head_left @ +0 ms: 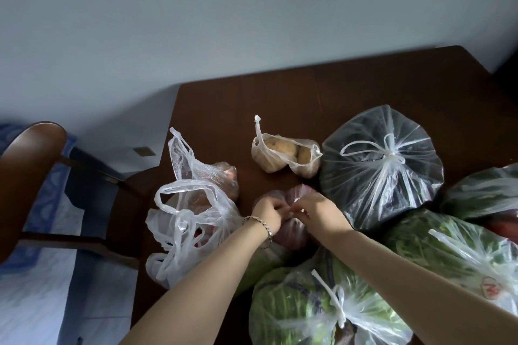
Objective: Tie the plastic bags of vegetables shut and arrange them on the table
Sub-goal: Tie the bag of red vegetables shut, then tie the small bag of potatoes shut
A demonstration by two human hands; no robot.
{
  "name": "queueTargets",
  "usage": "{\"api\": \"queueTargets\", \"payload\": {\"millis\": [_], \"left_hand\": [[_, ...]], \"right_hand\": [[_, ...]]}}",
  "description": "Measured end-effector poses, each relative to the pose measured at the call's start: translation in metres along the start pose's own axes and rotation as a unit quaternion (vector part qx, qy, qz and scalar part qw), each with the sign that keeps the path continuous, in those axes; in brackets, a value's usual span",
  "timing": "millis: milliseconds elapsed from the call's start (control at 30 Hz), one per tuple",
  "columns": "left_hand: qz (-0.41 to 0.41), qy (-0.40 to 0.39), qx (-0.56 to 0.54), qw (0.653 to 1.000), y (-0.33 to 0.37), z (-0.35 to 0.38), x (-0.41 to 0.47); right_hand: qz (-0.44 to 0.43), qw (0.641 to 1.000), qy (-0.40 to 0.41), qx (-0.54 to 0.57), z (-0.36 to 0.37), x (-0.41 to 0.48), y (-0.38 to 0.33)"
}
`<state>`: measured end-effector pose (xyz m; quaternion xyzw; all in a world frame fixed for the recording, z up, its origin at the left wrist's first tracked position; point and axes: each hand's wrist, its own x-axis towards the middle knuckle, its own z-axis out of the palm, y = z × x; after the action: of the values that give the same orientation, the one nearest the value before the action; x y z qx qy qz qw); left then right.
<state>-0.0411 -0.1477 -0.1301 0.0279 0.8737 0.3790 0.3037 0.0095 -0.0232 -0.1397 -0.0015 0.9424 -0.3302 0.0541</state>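
Untied bag (190,221): worktop (308,92) left edge; handles loose; reddish vegetables inside.
Potato bag (283,157): small, farther back; one handle standing up.
Pinkish bag (291,230): centre, under the hands; contents unclear.
Left hand (267,213), right hand (316,211): fingers curled, pinching the pinkish bag's top.
Cabbage bag (308,308): knotted, near edge.
Dark bag (381,168): large, knotted.
Greens bag (448,246): far right; leafy greens.

Domestic dining area: dark wooden table (280,92) at centre, wooden chair (30,176) at left, plain wall (224,8) above, bagged vegetables (381,165).
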Motion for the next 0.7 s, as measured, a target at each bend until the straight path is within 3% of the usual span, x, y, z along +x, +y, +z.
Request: {"api": "queueTargets", "payload": {"millis": [133,433,500,567,633,700], "left_hand": [[0.009,0.029,0.057,0.998,0.001,0.002,-0.001],[-0.026,0.105,0.12,0.987,-0.001,0.008,0.005],[-0.033,0.066,0.137,0.988,-0.001,0.006,0.01],[-0.023,0.041,0.134,0.99,0.003,-0.005,0.017],[0.0,0.093,0.097,0.991,0.011,-0.021,0.023],[0.036,0.221,0.05,0.973,0.025,-0.037,0.029]], "right_hand": [[-0.108,0.98,0.008,-0.168,-0.003,-0.004,0.004],[-0.141,0.979,-0.019,-0.147,-0.004,-0.015,0.01],[-0.109,0.983,-0.046,-0.138,-0.009,-0.012,0.008],[0.005,0.994,-0.077,-0.082,-0.023,-0.004,0.005],[0.084,0.996,-0.009,0.007,-0.039,0.008,0.003],[0.126,0.975,0.162,0.079,-0.059,0.023,-0.003]]}}
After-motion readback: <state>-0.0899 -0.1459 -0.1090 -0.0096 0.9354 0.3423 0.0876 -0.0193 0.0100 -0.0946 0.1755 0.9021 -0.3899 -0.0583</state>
